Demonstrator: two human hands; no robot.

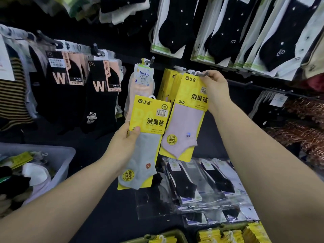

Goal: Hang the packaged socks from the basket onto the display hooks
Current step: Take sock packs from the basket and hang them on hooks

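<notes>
Yellow cardboard is backing the two packs being handled. At lower left, a pale plastic basket point(68, 155) is holding more socks, its left side cut off by the frame edge. Right of it, at centre, the left hand point(122, 142) is gripping the grey sock pack point(147, 137). The thumb is pressing on the card's lower left corner and the fingers are hidden behind. Its long axis is running nearly upright, hanger loop up, toe end leaning toward lower left. Farther up at centre right, the right hand point(216, 88) is curling its fingers on the top right of the pink sock pack point(185, 118), whose loop is sitting at the display hook point(204, 74). This pack is hanging lengthwise, toe down. Behind it, more yellow packs point(168, 83) are crowding the same hook, their number unclear.
</notes>
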